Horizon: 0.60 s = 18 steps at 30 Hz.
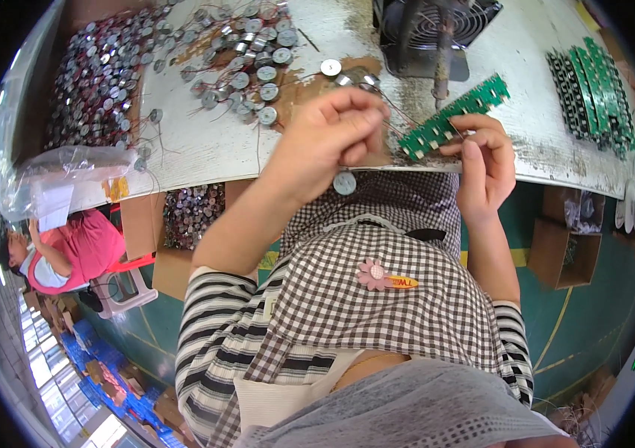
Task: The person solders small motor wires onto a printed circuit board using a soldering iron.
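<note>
My left hand (336, 134) is closed in a pinch over the table's front edge; whatever it grips is hidden by the fingers. Just below it a small round silver motor (344, 183) shows against the checkered apron. My right hand (487, 158) has thumb and fingertips pinched together beside a long green circuit board (448, 119), and what they hold is too thin to name. The board lies slanted between both hands, with small pale parts along it. Thin wires run from near the left fingers toward the board. More motors (362, 77) lie just beyond the left hand.
A black fan (437, 37) and an upright metal rod (443, 63) stand behind the board. Wired motors (246, 75) are heaped at left, with a box of motors (97, 82) beyond. Stacked green boards (593, 97) lie at right. A person in pink (82, 246) sits at far left.
</note>
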Each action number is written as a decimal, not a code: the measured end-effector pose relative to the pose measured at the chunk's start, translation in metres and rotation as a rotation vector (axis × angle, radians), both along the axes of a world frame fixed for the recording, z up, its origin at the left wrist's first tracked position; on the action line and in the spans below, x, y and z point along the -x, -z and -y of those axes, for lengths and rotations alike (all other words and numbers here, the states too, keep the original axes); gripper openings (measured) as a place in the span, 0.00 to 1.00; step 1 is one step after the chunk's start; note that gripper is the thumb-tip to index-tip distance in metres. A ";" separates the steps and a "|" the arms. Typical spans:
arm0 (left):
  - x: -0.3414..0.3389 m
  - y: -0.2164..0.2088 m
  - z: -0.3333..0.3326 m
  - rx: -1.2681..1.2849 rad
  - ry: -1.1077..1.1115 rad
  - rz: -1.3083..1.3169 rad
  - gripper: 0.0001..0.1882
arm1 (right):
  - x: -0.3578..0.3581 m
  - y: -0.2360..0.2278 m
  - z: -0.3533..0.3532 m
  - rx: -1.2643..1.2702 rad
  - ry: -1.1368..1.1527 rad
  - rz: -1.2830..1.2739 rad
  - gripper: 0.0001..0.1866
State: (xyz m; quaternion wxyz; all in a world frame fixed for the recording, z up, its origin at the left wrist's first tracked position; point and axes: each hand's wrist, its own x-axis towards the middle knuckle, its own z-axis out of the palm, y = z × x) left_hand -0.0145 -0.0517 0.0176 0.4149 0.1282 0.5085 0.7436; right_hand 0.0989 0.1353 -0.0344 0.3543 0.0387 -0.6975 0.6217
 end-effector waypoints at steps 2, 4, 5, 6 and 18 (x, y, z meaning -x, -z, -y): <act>-0.015 0.007 -0.011 0.100 -0.091 0.067 0.08 | 0.002 -0.002 0.003 -0.007 0.026 0.012 0.02; -0.015 0.012 -0.014 0.053 -0.053 0.096 0.07 | 0.004 -0.007 -0.001 -0.227 0.109 0.044 0.03; -0.016 0.012 -0.017 0.052 -0.082 0.051 0.07 | 0.004 -0.010 0.000 -0.252 0.144 0.049 0.04; -0.017 0.013 -0.019 0.049 -0.112 0.006 0.08 | 0.005 -0.010 0.000 -0.254 0.153 0.053 0.04; -0.020 0.024 -0.046 0.083 -0.290 -0.773 0.06 | 0.007 -0.016 -0.003 -0.317 0.144 -0.042 0.05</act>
